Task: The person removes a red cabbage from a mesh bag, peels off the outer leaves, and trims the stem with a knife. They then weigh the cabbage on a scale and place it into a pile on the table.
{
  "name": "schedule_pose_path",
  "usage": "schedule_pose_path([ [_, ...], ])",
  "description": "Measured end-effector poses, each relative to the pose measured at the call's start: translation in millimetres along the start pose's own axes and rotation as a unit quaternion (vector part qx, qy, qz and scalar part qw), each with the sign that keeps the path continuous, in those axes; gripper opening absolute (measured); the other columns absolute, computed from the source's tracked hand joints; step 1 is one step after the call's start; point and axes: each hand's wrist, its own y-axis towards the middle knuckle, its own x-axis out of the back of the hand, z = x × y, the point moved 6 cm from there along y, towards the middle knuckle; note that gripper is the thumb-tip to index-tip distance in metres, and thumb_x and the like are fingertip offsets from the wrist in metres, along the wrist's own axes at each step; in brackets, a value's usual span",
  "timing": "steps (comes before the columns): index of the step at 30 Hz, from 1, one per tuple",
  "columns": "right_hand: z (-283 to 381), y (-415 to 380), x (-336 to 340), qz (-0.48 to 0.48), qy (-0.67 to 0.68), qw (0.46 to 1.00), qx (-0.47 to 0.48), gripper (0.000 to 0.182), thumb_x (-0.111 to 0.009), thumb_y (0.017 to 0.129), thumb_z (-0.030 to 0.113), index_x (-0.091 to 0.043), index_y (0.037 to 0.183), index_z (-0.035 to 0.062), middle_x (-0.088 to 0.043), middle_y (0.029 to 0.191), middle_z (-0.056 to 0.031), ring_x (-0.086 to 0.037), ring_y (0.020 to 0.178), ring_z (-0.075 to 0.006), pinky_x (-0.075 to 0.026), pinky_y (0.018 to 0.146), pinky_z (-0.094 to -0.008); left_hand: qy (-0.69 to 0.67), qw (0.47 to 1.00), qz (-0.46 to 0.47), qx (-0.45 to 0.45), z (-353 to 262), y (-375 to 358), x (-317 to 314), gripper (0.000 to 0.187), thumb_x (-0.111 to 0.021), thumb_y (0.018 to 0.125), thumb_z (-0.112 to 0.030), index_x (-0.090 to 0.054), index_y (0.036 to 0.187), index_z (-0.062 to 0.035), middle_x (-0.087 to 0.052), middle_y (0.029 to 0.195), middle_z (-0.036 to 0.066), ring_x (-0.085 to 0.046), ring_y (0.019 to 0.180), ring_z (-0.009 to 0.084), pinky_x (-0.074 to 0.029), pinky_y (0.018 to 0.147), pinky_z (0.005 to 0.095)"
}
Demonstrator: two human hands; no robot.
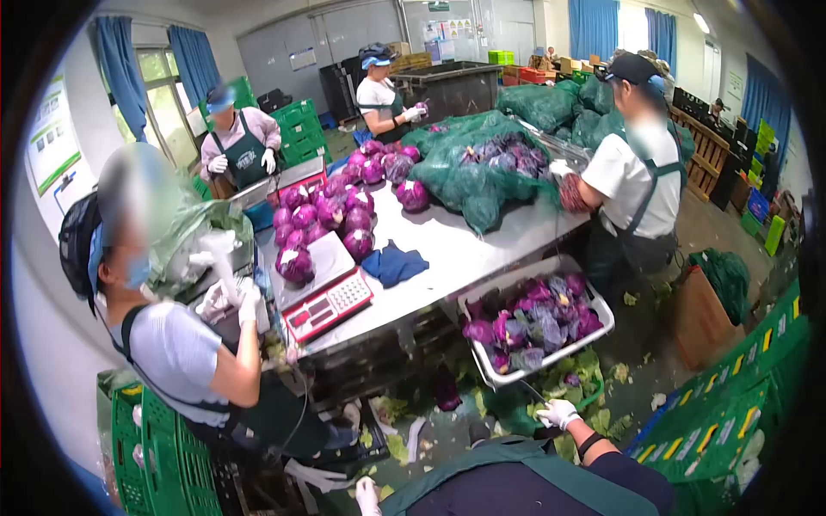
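My right hand, in a white glove, is low in front of the white bin. Its fingers are curled, and a thin dark piece runs from them toward the bin; I cannot make out what it is. Purple cabbage heads and loose purple leaves fill the bin. Beside that hand, a green curved rim or strap lies among pale green leaves. My left hand, also white-gloved, shows only partly at the bottom edge, near leaf scraps on the floor. Its fingers are mostly hidden.
A table bears red cabbages, a red scale, a blue cloth and a green net sack. Workers stand left, right and behind it. Green crates stand right, others left. Leaf scraps litter the floor.
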Motion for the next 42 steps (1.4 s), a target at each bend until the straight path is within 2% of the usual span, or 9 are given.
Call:
schedule_pose_path([
  [1,1.6,3.2,20.7,-0.009,0.071,0.995,-0.063,0.057,-0.047,0.082,0.058,-0.064,0.105,0.0087,-0.060,0.105,-0.0161,-0.058,0.101,-0.0319,-0.047,0.083,-0.0393,-0.231,0.893,-0.035,0.384,-15.9,33.3,-17.3,0.025,-0.055,0.090,-0.026,-0.062,0.101,-0.0046,-0.060,0.085,0.002,-0.054,0.074,0.0124,-0.044,0.066,0.0256],
  [3,37.4,22.8,75.2,-0.103,0.108,0.989,-0.006,0.048,-0.051,0.082,0.054,-0.061,0.106,0.0128,-0.059,0.107,-0.0148,-0.058,0.099,-0.0337,-0.047,0.083,-0.0412,-0.258,0.898,0.041,0.355,-110.5,107.8,-33.7,0.033,-0.053,0.093,-0.030,-0.057,0.114,-0.0046,-0.063,0.094,0.004,-0.057,0.078,0.0098,-0.042,0.064,0.0220],
  [5,46.5,101.6,69.1,-0.261,0.007,0.939,0.223,0.042,-0.055,0.084,0.046,-0.058,0.100,0.0077,-0.064,0.089,-0.0143,-0.061,0.087,-0.0362,-0.048,0.077,-0.0428,-0.286,0.898,0.120,0.311,-157.3,150.7,-56.1,0.036,-0.052,0.094,-0.031,-0.052,0.120,-0.0070,-0.063,0.100,0.006,-0.059,0.081,0.0106,-0.044,0.066,0.0216],
  [11,172.5,165.4,219.9,-0.050,0.576,0.807,0.123,0.012,-0.052,0.091,0.019,-0.048,0.088,0.0086,-0.053,0.062,-0.0041,-0.053,0.049,-0.0131,-0.043,0.044,-0.0260,-0.253,0.893,0.233,0.289,-254.4,248.8,-86.9,0.036,-0.051,0.094,-0.025,-0.051,0.122,-0.0021,-0.062,0.111,0.009,-0.059,0.098,0.0143,-0.046,0.083,0.0264],
  [19,235.2,304.8,377.6,-0.193,0.572,0.778,0.177,0.013,-0.054,0.088,0.017,-0.044,0.088,0.0077,-0.054,0.064,-0.0072,-0.054,0.046,-0.0157,-0.045,0.041,-0.0280,-0.258,0.888,0.354,0.141,-285.2,409.7,-144.7,0.035,-0.048,0.095,-0.021,-0.050,0.123,0.0001,-0.060,0.114,0.011,-0.058,0.102,0.0172,-0.045,0.085,0.0271],
  [22,253.4,366.3,430.9,-0.173,0.601,0.777,0.069,0.014,-0.051,0.087,0.017,-0.043,0.093,0.0085,-0.051,0.064,-0.0054,-0.050,0.044,-0.0137,-0.039,0.034,-0.0285,-0.232,0.894,0.369,0.102,-294.5,475.0,-173.7,0.030,-0.051,0.093,-0.015,-0.053,0.118,0.0014,-0.061,0.111,0.011,-0.057,0.103,0.0179,-0.045,0.089,0.0290],
  [27,278.3,458.8,483.7,-0.228,0.716,0.656,0.079,0.011,-0.051,0.085,0.017,-0.042,0.087,0.0096,-0.047,0.059,-0.0056,-0.050,0.043,-0.0171,-0.039,0.034,-0.0301,-0.259,0.868,0.404,0.124,-345.0,544.9,-192.2,0.032,-0.050,0.094,-0.013,-0.051,0.121,0.0041,-0.059,0.115,0.012,-0.056,0.107,0.0176,-0.041,0.096,0.0283],
  [31,281.2,481.1,463.7,-0.246,0.584,0.773,0.005,0.013,-0.048,0.086,0.017,-0.043,0.090,0.0062,-0.051,0.059,-0.0084,-0.051,0.041,-0.0196,-0.041,0.035,-0.0333,-0.321,0.836,0.428,0.123,-341.3,559.9,-213.8,0.032,-0.049,0.094,-0.013,-0.050,0.122,0.0039,-0.059,0.116,0.014,-0.055,0.109,0.0183,-0.041,0.096,0.0281],
  [42,273.1,418.1,459.3,-0.133,0.512,0.847,0.050,0.015,-0.046,0.084,0.019,-0.046,0.083,0.0043,-0.052,0.061,-0.0069,-0.050,0.045,-0.0167,-0.039,0.036,-0.0351,-0.292,0.838,0.424,0.183,-340.2,560.9,-248.4,0.037,-0.047,0.096,-0.019,-0.045,0.125,0.0038,-0.057,0.118,0.017,-0.056,0.107,0.0220,-0.043,0.095,0.0316],
])
